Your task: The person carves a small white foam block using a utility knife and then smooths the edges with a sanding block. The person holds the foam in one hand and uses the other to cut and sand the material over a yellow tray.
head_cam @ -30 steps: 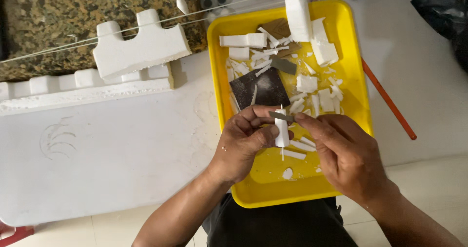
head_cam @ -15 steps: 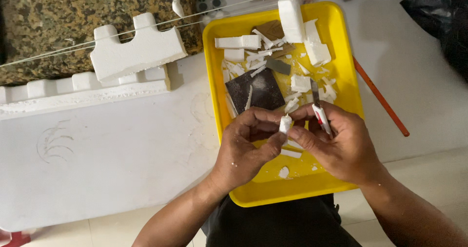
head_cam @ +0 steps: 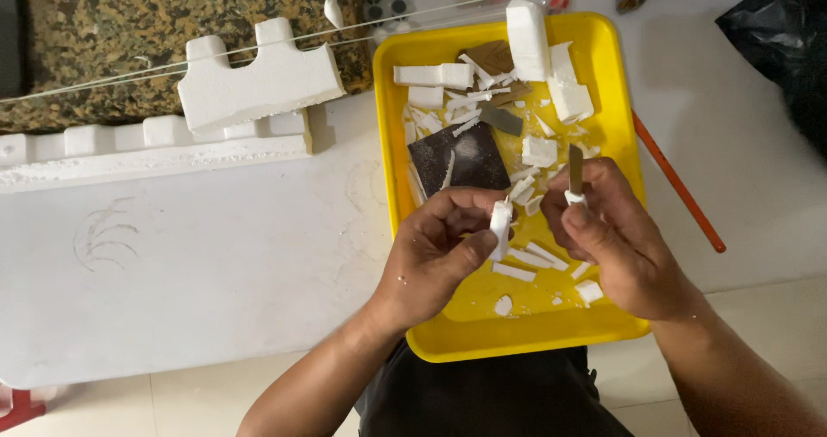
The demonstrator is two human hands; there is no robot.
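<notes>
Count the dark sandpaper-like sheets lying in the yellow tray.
3: a black sheet left of centre, a small grey piece above it, a brown one near the top rim. Foam scraps may hide more.

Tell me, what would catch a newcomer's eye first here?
The bright yellow tray full of white foam scraps, at the centre. Over it, the left hand pinches a small foam piece while the right hand holds a small knife, blade up. To the left lies a notched foam block.

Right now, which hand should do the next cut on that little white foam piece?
Probably the right hand: it already holds the small knife, blade up, close beside the foam piece. The left hand is busy pinching that piece.
</notes>
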